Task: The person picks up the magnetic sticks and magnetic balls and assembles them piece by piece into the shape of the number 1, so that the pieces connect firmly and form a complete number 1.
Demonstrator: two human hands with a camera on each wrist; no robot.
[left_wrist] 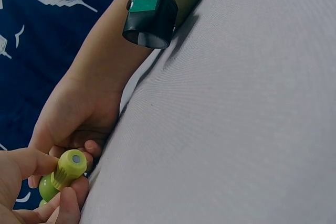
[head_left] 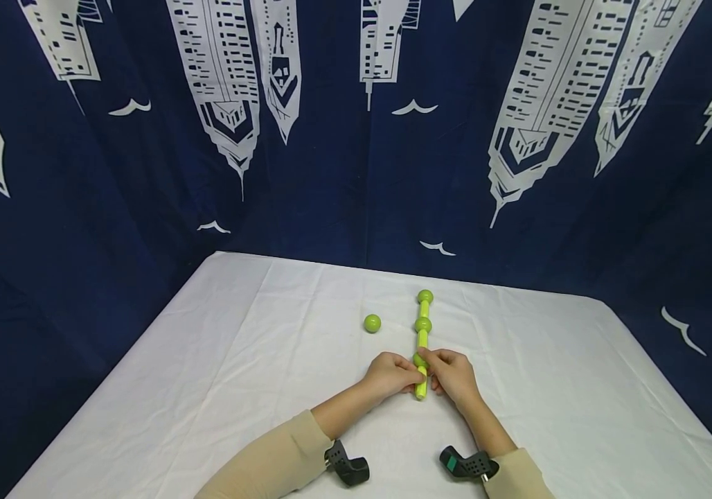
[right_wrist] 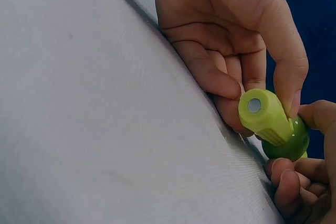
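A straight chain of green balls and yellow-green magnetic rods lies lengthwise on the white table. My left hand pinches the nearest magnetic rod between thumb and fingers. A round grey spot shows on that rod's free end. The green ball joined to its other end is gripped by my right hand, thumb on one side and fingertips on the other. Farther along the chain come a middle ball and an end ball, with rods between them. My fingers partly cover the nearest ball.
A loose green ball sits left of the chain, apart from it. The white cloth covers the table under both forearms. Behind the table hangs a dark blue curtain with white building prints. Each wrist carries a black camera.
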